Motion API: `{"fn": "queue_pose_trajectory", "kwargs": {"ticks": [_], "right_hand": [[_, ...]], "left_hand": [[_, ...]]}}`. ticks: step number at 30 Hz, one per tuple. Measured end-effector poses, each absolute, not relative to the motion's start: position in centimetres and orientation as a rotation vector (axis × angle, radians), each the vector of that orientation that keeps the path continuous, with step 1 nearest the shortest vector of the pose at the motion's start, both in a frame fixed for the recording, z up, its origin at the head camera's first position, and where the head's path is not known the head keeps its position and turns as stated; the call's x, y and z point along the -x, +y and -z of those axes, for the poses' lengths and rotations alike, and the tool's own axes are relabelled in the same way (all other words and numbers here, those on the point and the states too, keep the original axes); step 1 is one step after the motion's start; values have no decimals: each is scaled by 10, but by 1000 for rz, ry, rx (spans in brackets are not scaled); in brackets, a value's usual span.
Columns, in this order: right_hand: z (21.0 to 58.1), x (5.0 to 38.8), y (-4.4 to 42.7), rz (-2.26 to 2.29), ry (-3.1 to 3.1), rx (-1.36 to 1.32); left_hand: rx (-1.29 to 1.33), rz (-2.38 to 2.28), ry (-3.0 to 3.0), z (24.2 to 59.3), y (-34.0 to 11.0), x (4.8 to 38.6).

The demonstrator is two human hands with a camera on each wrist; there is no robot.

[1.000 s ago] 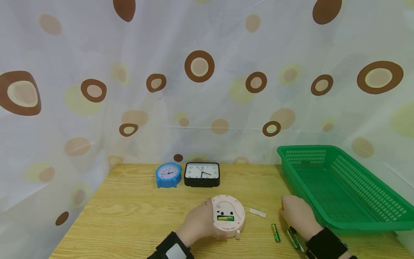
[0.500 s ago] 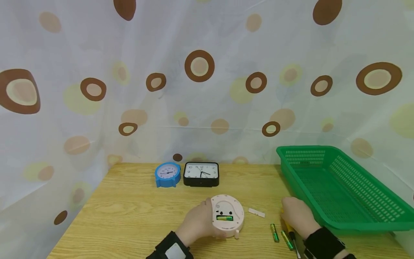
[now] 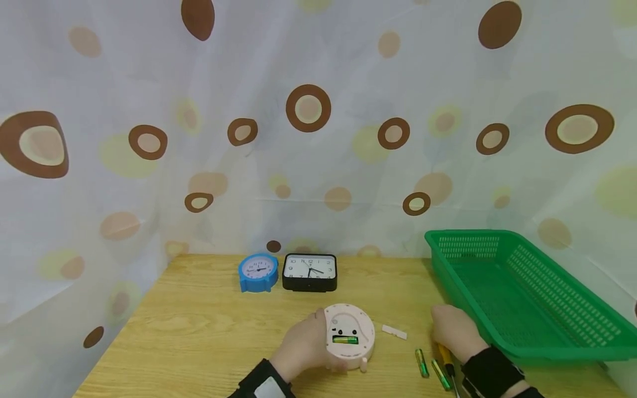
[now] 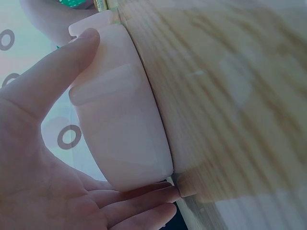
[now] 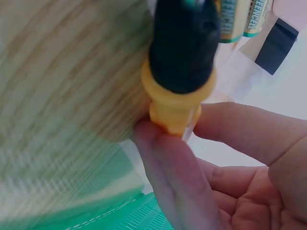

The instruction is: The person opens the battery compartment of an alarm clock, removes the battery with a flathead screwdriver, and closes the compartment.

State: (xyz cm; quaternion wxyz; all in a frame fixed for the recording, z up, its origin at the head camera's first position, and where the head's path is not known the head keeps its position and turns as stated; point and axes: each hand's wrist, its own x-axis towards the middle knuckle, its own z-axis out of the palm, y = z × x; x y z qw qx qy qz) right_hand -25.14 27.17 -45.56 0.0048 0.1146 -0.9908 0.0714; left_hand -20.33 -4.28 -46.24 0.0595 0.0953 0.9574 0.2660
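My left hand (image 3: 306, 342) holds a pale pink round clock (image 3: 362, 327) by its left side, back upward on the table. Its battery slot is uncovered and a green battery (image 3: 345, 340) lies inside. In the left wrist view, the thumb and fingers span the clock's rim (image 4: 122, 129). By the basket, my right hand (image 3: 455, 330) pinches the yellow-and-black handle of a screwdriver (image 3: 446, 359) between thumb and fingers; the right wrist view shows this handle (image 5: 180, 103) close up. Two loose green batteries, one nearer the clock (image 3: 422, 363) and one beside the screwdriver (image 3: 440, 375), lie on the table.
A white battery cover (image 3: 394, 331) rests right of the pink clock. Toward the back stand a blue clock (image 3: 257, 283) and a black rectangular clock (image 3: 309, 284). A green basket (image 3: 465, 287) occupies the right side. A patterned cloth (image 3: 318, 166) hangs behind the table.
The screwdriver and the battery beside it have shifted slightly left, and more of the screwdriver's handle shows below my right hand. My left hand and the pink clock stay nearly still.
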Motion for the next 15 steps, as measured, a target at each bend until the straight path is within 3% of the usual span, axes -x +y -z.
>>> {"fn": "queue_pose_trajectory", "kwargs": {"ticks": [15], "right_hand": [[456,252,275,-266,-3110,-331]], "left_hand": [[-278,-827,2882,463,-43,204]]}}
